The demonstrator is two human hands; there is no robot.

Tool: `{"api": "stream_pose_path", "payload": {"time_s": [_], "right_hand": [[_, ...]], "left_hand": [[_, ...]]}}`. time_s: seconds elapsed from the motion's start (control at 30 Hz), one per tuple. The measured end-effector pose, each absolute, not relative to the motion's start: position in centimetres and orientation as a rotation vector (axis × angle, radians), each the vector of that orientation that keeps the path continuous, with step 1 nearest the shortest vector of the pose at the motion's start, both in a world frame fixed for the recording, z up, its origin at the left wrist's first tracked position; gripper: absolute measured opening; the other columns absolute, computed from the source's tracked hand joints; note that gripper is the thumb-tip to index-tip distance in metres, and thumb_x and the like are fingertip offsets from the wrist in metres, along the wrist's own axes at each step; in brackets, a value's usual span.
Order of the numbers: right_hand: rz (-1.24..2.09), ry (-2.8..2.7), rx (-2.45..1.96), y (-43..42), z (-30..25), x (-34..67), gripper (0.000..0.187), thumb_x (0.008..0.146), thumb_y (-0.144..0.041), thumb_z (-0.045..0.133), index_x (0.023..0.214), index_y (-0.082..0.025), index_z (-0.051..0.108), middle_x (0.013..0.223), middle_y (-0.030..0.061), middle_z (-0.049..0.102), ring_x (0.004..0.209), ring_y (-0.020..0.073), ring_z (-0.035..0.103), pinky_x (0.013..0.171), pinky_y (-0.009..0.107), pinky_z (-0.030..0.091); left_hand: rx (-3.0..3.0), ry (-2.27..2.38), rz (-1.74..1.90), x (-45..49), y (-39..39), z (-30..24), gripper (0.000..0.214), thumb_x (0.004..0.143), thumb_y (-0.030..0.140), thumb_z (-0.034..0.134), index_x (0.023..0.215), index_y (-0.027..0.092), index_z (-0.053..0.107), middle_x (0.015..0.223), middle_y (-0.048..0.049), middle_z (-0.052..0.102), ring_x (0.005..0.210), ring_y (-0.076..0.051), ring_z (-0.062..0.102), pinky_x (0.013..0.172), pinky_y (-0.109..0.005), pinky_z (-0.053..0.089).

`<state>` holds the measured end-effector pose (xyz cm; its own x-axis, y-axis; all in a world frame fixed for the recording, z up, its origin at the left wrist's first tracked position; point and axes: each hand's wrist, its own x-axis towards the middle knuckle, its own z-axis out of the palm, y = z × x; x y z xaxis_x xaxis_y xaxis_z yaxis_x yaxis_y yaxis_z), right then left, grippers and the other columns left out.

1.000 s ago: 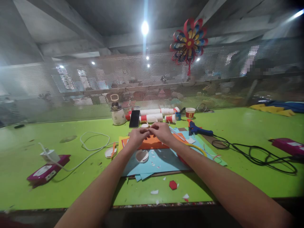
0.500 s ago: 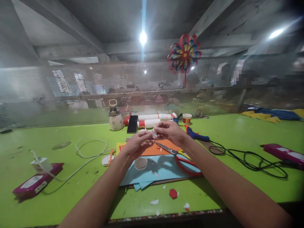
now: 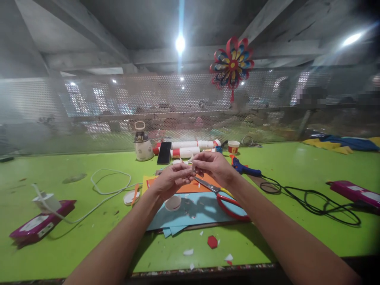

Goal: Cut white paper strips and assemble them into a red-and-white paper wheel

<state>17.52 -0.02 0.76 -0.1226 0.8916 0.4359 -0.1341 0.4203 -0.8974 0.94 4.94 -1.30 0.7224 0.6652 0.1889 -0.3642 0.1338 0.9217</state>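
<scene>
My left hand and my right hand meet above the coloured paper, fingertips pinched. Between them is a small whitish piece, mostly covered by the fingers; I cannot make out its kind. Below lie scissors with a red and a yellow handle, the blades pointing toward the hands. They rest across orange paper and light blue sheets. A small white round cup-like piece sits on the blue sheet under my left wrist. Small scraps are scattered there.
A bottle, a phone, white rolls and a paper cup stand at the back. Right are a blue glue gun and black cable; left, a purple power strip. A red hexagon lies near the front edge.
The view has shifted slightly. My fingers have closed further over the whitish piece, so less of it shows. Both hands stay together over the paper.
</scene>
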Motion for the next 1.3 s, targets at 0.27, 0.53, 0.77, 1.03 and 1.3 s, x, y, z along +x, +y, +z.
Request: {"api": "stream_pose_path", "payload": {"time_s": [0.27, 0.53, 0.77, 1.03, 1.3], "right_hand": [[0.924, -1.376, -0.915, 0.1, 0.5, 16.9, 0.022, 0.068, -0.035, 0.074, 0.070, -0.015, 0.068, 0.059, 0.0003, 0.062, 0.051, 0.0097, 0.053, 0.048, 0.024, 0.040], [0.882, -1.347, -0.941, 0.4, -0.2, 16.4, 0.024, 0.066, -0.037, 0.074, 0.065, -0.014, 0.067, 0.052, -0.0020, 0.059, 0.047, 0.0081, 0.048, 0.046, 0.024, 0.036], [0.939, -1.300, -0.940, 0.9, -0.5, 16.7, 0.030, 0.068, -0.044, 0.071, 0.069, -0.014, 0.067, 0.057, -0.0005, 0.059, 0.050, 0.0091, 0.050, 0.048, 0.024, 0.038], [0.864, -1.332, -0.931, 0.3, 0.4, 16.8, 0.028, 0.068, -0.041, 0.072, 0.079, -0.015, 0.069, 0.063, 0.0001, 0.063, 0.052, 0.0094, 0.053, 0.049, 0.024, 0.042], [0.949, -1.378, -0.831, 0.5, 0.1, 17.6, 0.014, 0.068, -0.029, 0.074, 0.072, -0.016, 0.070, 0.059, -0.0010, 0.064, 0.051, 0.0093, 0.055, 0.055, 0.026, 0.044]], "left_hand": [[1.250, 0.324, 0.876, 1.2, 5.3, -1.8, 0.015, 0.065, 0.018, 0.075, 0.075, 0.010, 0.066, 0.076, -0.0051, 0.067, 0.066, -0.009, 0.059, 0.062, -0.021, 0.043], [1.253, 0.343, 0.888, 1.2, 5.5, -2.0, 0.018, 0.063, 0.018, 0.077, 0.075, 0.010, 0.068, 0.074, -0.0059, 0.067, 0.067, -0.011, 0.060, 0.064, -0.024, 0.044], [1.225, 0.371, 0.865, 1.2, 5.7, -2.1, 0.020, 0.061, 0.019, 0.079, 0.075, 0.010, 0.068, 0.071, -0.0040, 0.066, 0.064, -0.009, 0.060, 0.065, -0.024, 0.044], [1.184, 0.394, 0.824, 1.0, 5.8, -2.0, 0.020, 0.063, 0.020, 0.078, 0.076, 0.011, 0.067, 0.071, -0.0022, 0.064, 0.062, -0.006, 0.059, 0.061, -0.019, 0.044], [1.195, 0.359, 0.786, 1.1, 5.0, -1.4, 0.018, 0.067, 0.022, 0.075, 0.079, 0.010, 0.069, 0.073, -0.0052, 0.066, 0.063, -0.008, 0.059, 0.062, -0.019, 0.045]]}}
